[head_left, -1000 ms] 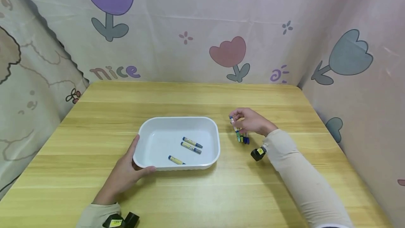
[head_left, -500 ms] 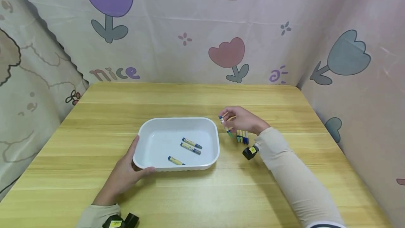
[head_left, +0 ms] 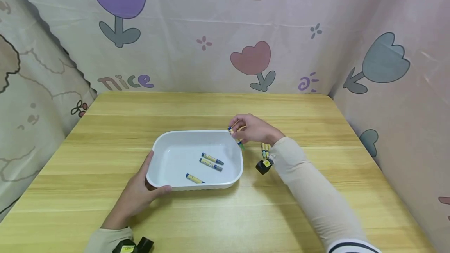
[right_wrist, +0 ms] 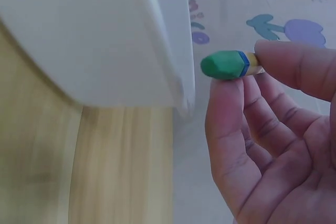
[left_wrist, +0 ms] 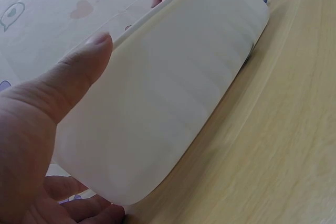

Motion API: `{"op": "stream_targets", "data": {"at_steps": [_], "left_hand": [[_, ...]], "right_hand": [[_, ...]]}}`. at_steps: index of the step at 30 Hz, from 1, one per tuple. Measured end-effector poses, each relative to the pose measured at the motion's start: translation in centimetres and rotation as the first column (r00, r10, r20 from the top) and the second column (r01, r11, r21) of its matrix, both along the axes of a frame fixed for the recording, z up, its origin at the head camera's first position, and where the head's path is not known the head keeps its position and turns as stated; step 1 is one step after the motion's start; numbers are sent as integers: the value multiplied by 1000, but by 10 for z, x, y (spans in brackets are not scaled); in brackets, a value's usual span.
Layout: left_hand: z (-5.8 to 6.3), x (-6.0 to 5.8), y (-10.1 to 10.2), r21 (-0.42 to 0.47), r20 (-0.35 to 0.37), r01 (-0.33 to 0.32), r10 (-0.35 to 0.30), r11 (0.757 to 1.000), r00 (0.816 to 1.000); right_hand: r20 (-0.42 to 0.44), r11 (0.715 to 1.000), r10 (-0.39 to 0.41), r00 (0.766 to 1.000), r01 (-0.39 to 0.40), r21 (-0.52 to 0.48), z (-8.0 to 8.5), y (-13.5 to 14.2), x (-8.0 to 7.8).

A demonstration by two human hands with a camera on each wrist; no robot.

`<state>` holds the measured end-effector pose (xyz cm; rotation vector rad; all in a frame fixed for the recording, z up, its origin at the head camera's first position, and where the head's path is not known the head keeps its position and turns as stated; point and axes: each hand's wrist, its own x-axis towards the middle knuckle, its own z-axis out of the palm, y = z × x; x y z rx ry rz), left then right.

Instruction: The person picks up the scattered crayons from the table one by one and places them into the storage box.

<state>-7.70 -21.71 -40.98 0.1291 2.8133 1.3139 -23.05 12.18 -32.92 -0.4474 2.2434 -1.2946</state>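
Tray [head_left: 168, 160], 1; inner crayons [head_left: 211, 164], 3; held crayon [right_wrist: 226, 65], 1; R crayons [head_left: 263, 150] (part-hidden), min. 2; hands [head_left: 135, 194], 2 tot.

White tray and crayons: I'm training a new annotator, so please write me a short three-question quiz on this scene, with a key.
1. What colour is the tip of the crayon pinched by the right hand?
2. True or false: the left hand holds the white tray.
3. In the head view, how many loose crayons lie inside the white tray? A) one B) three C) six

Key: 1. Green. 2. True. 3. B.
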Motion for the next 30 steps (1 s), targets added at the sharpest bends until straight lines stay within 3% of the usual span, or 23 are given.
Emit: {"op": "stream_targets", "data": {"at_steps": [9, 18, 30], "left_hand": [[2, 1, 0, 0, 1, -1, 1, 1000, 1000], [2, 0, -1, -7, 8, -4, 4, 1000, 1000], [1, 0, -1, -5, -1, 1, -1, 1000, 1000]], "right_hand": [[16, 999, 51, 999, -51, 18, -3, -26, -3], [72, 978, 184, 980, -190, 87, -2, -44, -5], [56, 966, 231, 971, -236, 109, -5, -70, -8]]}}
